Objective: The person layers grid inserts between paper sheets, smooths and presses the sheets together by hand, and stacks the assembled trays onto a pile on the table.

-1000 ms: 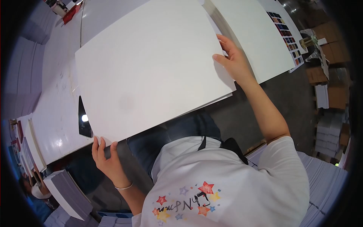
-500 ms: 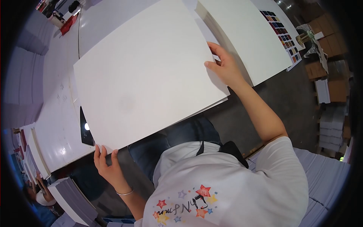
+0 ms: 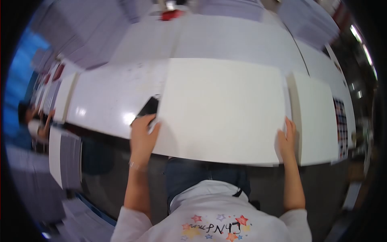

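Note:
A large white sheet [image 3: 223, 111] lies flat on the white table [image 3: 105, 94], its front edge along the table's edge. My left hand [image 3: 143, 135] grips its left edge, thumb apart from the fingers, beside a dark flat object [image 3: 149, 105]. On the opposite side my right hand [image 3: 287, 139] holds the right edge, fingers partly hidden by blur. Whether one sheet or more lies between my hands cannot be told. To the right stands a thick white stack [image 3: 318, 121].
A colour swatch sheet [image 3: 341, 127] lies right of the stack. Paper piles [image 3: 229, 8] stand across the table's far side. At far left another person [image 3: 36, 123] works beside a white stack [image 3: 65, 97]. Another stack [image 3: 64, 157] stands below the table's left edge.
The view has turned, and the sheet now lies square to the table edge. My left hand has moved up along the sheet's left side; my right hand is lower on its right side.

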{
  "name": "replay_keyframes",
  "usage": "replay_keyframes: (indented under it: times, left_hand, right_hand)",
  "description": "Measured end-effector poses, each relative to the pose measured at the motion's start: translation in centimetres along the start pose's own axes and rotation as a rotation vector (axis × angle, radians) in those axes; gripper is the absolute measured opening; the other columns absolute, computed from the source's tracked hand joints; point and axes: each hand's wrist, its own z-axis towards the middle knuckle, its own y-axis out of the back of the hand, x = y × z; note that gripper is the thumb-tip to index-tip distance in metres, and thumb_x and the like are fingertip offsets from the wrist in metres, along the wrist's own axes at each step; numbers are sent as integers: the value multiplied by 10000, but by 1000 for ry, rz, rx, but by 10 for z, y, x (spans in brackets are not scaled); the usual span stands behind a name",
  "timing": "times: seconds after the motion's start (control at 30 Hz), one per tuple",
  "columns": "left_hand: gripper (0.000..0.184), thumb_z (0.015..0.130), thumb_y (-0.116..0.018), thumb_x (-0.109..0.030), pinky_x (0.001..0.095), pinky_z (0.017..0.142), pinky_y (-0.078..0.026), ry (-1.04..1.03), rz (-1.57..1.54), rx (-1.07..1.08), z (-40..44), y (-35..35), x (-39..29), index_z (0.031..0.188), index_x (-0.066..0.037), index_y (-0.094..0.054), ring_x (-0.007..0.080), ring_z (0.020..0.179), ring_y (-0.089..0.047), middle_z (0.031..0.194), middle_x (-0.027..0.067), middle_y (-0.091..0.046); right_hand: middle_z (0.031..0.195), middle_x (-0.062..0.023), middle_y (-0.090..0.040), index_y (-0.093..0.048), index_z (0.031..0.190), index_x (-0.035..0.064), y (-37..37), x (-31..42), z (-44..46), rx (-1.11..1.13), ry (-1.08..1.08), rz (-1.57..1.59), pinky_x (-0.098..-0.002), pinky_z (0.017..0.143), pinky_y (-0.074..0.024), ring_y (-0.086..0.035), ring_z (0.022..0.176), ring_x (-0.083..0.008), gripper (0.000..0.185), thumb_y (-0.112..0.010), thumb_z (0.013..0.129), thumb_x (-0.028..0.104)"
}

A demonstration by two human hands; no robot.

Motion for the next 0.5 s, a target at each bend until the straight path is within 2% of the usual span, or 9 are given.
replay_keyframes:
  times: [0.03,0.13,0.2,0.23,0.37,0.5]
  left_hand:
    - [264,741,-676,-154,375,771,-449,-61,-14,20,18,-9,6,964,-23,-626,306,906,-559,931,135,-619]
    - [291,747,-655,-178,386,834,-442,45,-139,76,65,-41,5,990,-22,-616,310,963,-537,980,137,-603]
    - [296,750,-646,-175,396,852,-437,-100,-110,-9,90,-71,10,1000,-20,-609,333,978,-525,1034,158,-581]
    - [341,743,-654,-168,401,870,-424,-35,-98,91,104,-73,2,1038,-8,-594,347,989,-518,1056,174,-572]
    - [442,722,-675,-122,404,921,-387,172,-258,22,123,-91,-5,1125,7,-548,345,1021,-506,1066,194,-566]
    - [440,710,-677,-95,400,920,-391,218,-320,14,123,-100,5,1119,11,-552,340,1041,-502,1078,190,-568]
  right_hand:
    - [1297,-166,-339,-378,1291,-3,1,-2,0,18,19,-20,-363,1036,-254,-335,1210,-293,498,-483,809,61]
    - [1299,-164,-338,-371,1298,-12,5,-2,0,35,34,-65,-368,1043,-247,-335,1212,-299,506,-471,808,69]
    - [1298,-170,-338,-368,1301,-21,6,-12,2,39,64,-117,-372,1044,-244,-333,1213,-304,530,-464,785,47]
    - [1298,-170,-338,-368,1301,-21,6,-16,3,48,97,-120,-372,1044,-244,-333,1213,-304,530,-464,785,47]
    - [1298,-182,-340,-356,1318,-24,6,-20,5,58,104,-162,-382,1046,-241,-330,1214,-311,560,-454,769,32]
    - [1301,-191,-341,-349,1329,-20,5,-7,1,67,66,-206,-389,1045,-240,-332,1213,-323,574,-461,769,35]
